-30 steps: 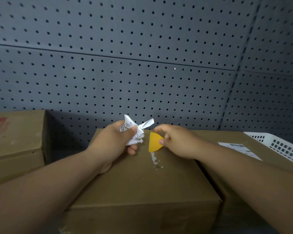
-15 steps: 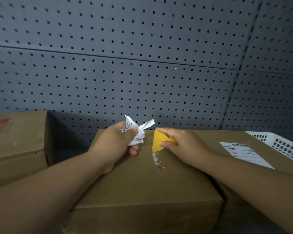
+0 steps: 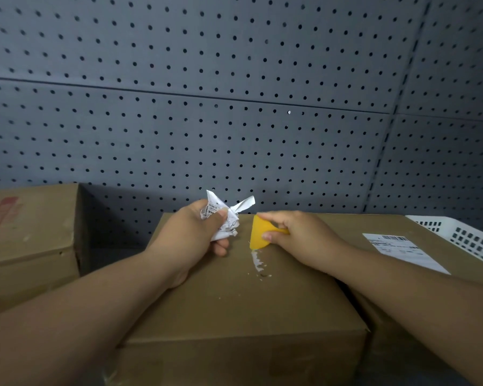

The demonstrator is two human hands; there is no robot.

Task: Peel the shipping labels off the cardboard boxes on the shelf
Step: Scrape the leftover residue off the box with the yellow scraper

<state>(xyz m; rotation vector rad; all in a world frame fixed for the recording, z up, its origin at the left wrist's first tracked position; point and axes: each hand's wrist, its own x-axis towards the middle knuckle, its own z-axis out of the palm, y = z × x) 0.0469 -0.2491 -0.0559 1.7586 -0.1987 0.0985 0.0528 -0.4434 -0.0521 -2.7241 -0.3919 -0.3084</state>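
Note:
A brown cardboard box (image 3: 234, 307) fills the middle of the shelf. My left hand (image 3: 190, 235) rests on its top and grips a crumpled white peeled label (image 3: 226, 215). My right hand (image 3: 299, 238) pinches a yellow plastic scraper (image 3: 258, 236), whose lower edge touches the box top. Just below the scraper lies a streak of white label residue (image 3: 258, 263). To the right, a second cardboard box (image 3: 354, 227) carries a flat white shipping label (image 3: 402, 250) with a barcode.
A third cardboard box (image 3: 28, 232) with red print stands at the left. A white perforated plastic basket (image 3: 463, 235) sits at the far right. A grey pegboard wall (image 3: 234, 107) closes off the back of the shelf.
My right hand has turned the scraper and brought its edge down onto the box top by the residue. My left hand keeps hold of the crumpled label and has barely moved.

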